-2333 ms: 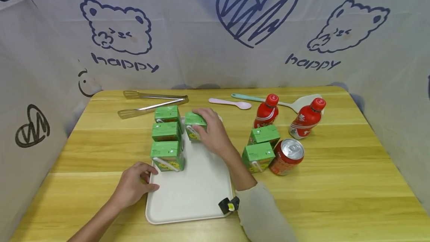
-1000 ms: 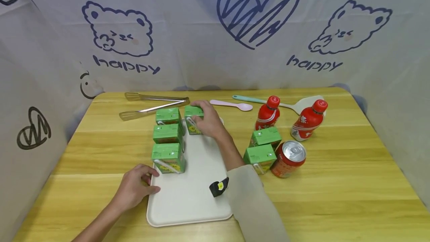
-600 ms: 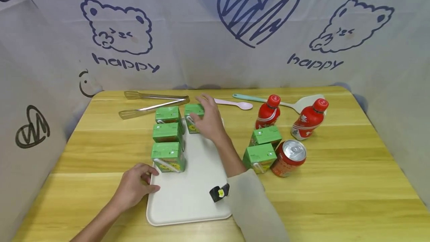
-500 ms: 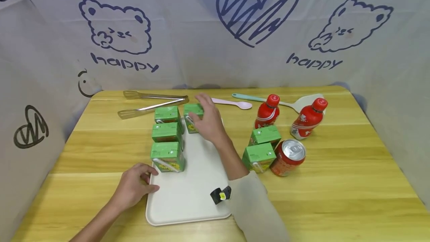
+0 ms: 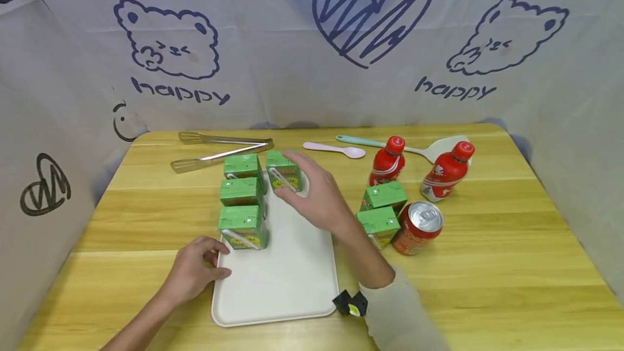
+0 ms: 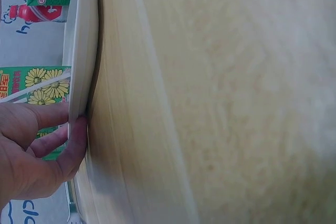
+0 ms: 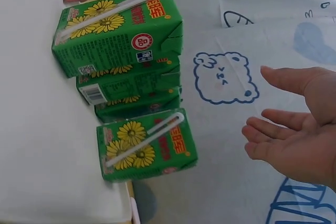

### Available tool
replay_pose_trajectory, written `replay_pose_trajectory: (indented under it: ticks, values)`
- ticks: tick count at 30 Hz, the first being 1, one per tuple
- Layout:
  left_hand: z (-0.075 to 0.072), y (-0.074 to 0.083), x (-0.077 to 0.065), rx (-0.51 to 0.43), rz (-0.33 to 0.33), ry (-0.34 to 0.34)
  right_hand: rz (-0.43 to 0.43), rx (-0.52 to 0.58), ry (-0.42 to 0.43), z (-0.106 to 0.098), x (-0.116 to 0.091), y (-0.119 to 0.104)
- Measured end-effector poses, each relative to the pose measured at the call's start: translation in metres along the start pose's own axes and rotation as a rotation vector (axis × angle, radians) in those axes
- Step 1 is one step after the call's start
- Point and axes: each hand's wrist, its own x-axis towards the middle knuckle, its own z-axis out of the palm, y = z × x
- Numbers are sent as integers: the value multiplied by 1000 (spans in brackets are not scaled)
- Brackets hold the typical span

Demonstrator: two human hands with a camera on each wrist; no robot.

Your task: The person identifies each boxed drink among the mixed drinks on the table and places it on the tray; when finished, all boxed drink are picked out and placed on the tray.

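A white tray (image 5: 278, 286) lies on the table, its left rim pinched between the thumb and fingers of my left hand (image 5: 192, 268). In the left wrist view, that hand (image 6: 42, 142) has fingertips both over and under the tray's rim (image 6: 83, 40). Three green drink cartons with straws, the nearest one (image 5: 242, 227) included, stand in a row along the tray's left side. Another drink carton (image 5: 283, 174) stands at the far right corner. My right hand (image 5: 317, 191) is beside it, fingers spread and holding nothing; the right wrist view shows a gap between this hand (image 7: 299, 124) and that carton (image 7: 149, 148).
Right of the tray stand two more green cartons (image 5: 377, 221), a red can (image 5: 418, 229) and two red bottles, one nearer (image 5: 387, 162) and one farther right (image 5: 444, 172). Metal tongs (image 5: 229, 150), a pink spoon (image 5: 336, 149) and a spatula (image 5: 414, 149) lie along the back.
My right hand has set the fourth carton at the tray's far right corner, let it go and drawn back toward me and to the right. My left hand has stayed on the tray's rim.
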Motion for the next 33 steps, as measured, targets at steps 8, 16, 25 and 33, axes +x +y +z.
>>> replay_pose_trajectory:
  ticks: [8,16,25,33]
  values:
    - [1,-1,0,-9,-3,-2,14,-65,-39,-23,-28,9]
    - [1,-1,1,-5,-5,1,19,-88,-73,-66,-54,20]
    - [1,-1,2,9,-9,3,15,-91,-79,-126,-52,50]
    - [1,-1,2,7,-9,7,30,-40,-178,-151,-50,79]
